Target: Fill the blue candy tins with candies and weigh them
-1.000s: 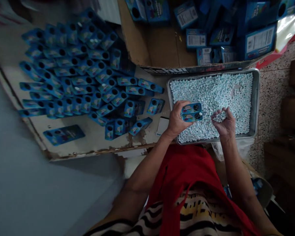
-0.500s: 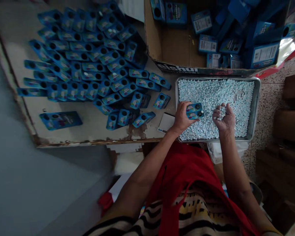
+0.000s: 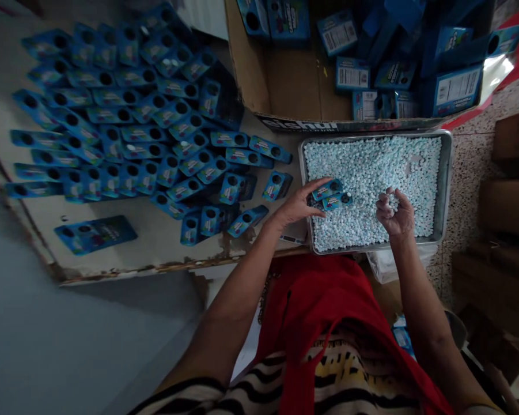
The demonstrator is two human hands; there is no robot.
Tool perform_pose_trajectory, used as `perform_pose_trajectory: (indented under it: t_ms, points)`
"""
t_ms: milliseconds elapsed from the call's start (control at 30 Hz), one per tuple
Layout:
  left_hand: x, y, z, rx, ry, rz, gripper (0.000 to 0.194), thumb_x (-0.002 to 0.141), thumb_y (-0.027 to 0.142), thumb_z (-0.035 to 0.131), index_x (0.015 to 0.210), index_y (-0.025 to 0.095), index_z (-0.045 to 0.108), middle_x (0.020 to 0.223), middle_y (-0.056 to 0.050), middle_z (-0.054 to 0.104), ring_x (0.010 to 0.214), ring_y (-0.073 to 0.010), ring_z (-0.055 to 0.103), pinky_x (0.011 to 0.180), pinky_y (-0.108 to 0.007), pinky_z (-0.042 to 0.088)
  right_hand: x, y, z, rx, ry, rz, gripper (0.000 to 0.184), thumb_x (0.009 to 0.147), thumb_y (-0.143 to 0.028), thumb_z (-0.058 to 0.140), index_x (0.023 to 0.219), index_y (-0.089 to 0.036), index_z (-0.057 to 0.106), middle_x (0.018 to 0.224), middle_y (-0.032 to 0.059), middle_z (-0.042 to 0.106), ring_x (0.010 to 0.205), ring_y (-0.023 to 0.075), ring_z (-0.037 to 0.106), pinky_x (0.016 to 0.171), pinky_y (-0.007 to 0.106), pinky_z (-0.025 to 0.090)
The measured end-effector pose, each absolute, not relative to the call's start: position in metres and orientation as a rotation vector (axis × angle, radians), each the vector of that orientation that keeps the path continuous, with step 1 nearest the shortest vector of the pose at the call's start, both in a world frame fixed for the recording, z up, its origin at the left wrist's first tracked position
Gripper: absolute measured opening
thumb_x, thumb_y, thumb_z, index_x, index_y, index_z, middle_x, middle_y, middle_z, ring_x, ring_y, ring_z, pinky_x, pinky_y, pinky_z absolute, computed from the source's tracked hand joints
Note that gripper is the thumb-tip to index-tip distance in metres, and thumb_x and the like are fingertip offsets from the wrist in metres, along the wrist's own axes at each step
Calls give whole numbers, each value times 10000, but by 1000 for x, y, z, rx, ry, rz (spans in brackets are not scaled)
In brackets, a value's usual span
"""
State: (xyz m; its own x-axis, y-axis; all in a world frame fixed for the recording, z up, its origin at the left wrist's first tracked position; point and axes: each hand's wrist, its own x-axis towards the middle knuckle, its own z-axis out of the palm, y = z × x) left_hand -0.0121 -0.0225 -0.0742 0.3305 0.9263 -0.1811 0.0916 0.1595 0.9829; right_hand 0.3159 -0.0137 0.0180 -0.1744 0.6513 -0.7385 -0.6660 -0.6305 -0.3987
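My left hand (image 3: 300,203) pinches two small blue boxes (image 3: 332,194) with round holes, held just above the metal tray (image 3: 445,190) of pale blue candies (image 3: 371,167). A little to the right, my right hand (image 3: 395,212) is cupped palm up over the tray, its fingers curled round a few of the candies. On the worn table (image 3: 125,256) to the left lies a big spread of the same blue boxes (image 3: 125,127).
A cardboard carton (image 3: 285,80) with several blue boxes inside stands behind the tray. One flat blue card (image 3: 95,233) lies apart near the table's front edge. Brown cartons (image 3: 507,202) are stacked on the speckled floor at the right.
My left hand has turned and shifted slightly left with the two boxes, gripping them more by the fingertips. My right hand holds fewer candies than a second ago.
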Motion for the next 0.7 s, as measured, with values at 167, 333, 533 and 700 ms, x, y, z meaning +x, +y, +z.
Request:
perform_pose_trajectory:
  t_ms: [167,333,533,700]
  points:
    - [-11,-12,-76,1169,1234,856,658,845,677,883,1288,195,816,1213,-134,841,1168,-339,813,1119,-542,655,298,4,18,-1342,-27,1909,242,874,-348,867,819,-205,679,709,-17,687,531,69,530,393,134,321]
    - [-22,6,-41,1457,1324,965,441,1005,495,781,1359,244,704,1311,-97,746,1202,-272,750,1089,-415,632,267,23,48,-1426,-482,1870,343,793,-457,960,898,-201,758,704,-22,653,499,56,416,405,187,224]
    - [-17,18,-1,1678,1335,929,349,1062,444,746,1342,243,688,1290,-78,718,1239,-257,690,1112,-380,568,232,54,97,-1449,-1007,1870,421,846,-570,934,887,-241,675,724,-36,613,592,99,431,520,243,305]
    - [-11,14,7,1673,1326,961,339,1067,413,750,1359,251,688,1293,-70,710,1221,-252,693,1095,-378,570,215,68,106,-1494,-1811,1403,126,944,-342,788,945,-229,733,911,26,755,826,187,629,764,328,476]
